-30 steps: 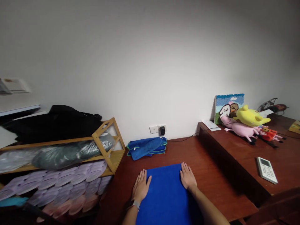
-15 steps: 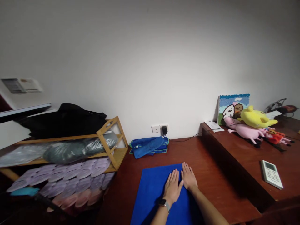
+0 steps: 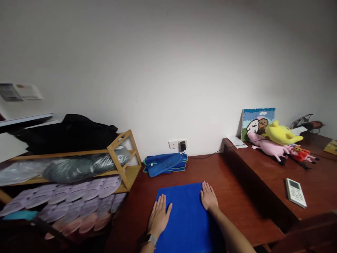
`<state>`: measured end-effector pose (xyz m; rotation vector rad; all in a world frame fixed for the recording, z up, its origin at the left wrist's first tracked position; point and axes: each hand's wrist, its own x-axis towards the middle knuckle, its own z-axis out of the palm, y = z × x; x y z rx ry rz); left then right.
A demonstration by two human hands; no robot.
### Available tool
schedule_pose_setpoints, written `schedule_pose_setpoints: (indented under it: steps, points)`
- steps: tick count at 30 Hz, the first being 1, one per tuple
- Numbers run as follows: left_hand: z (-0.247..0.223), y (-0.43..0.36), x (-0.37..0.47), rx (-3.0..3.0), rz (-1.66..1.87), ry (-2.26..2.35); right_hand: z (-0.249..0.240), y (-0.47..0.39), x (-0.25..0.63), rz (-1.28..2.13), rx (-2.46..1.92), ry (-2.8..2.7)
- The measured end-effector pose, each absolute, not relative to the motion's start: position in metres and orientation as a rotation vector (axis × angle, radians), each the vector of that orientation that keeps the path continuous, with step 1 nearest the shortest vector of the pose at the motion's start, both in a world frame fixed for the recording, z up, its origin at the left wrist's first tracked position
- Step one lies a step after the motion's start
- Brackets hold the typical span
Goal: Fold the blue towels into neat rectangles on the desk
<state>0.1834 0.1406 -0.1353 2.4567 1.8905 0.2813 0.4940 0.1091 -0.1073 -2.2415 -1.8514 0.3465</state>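
Observation:
A smooth blue cloth lies flat on the reddish-brown wooden table, its near end running out of the frame. My left hand rests flat at the cloth's left edge, thumb spread away from the fingers, a watch on the wrist. At the far right corner of the cloth, my right hand lies palm down with its fingers stretched out. Neither hand grips anything. Behind the cloth, near the wall, sits a heap of folded blue towels with green edging.
Left of the table stands a wooden rack with slippers and a black bag. On the raised surface to the right are plush toys, a white remote-like device and a dog picture. A charger is plugged into the wall.
My left hand has slid from the cloth's right part across to its left edge. My right hand stays at the right edge. The view has shifted slightly.

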Motion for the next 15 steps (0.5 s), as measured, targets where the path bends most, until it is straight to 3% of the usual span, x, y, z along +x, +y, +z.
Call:
schedule_pose_setpoints:
  steps: [15]
  points:
    - [-0.129, 0.141, 0.187, 2.475, 0.182, 1.932, -0.116, 0.041, 0.478, 0.349, -2.313, -1.810]
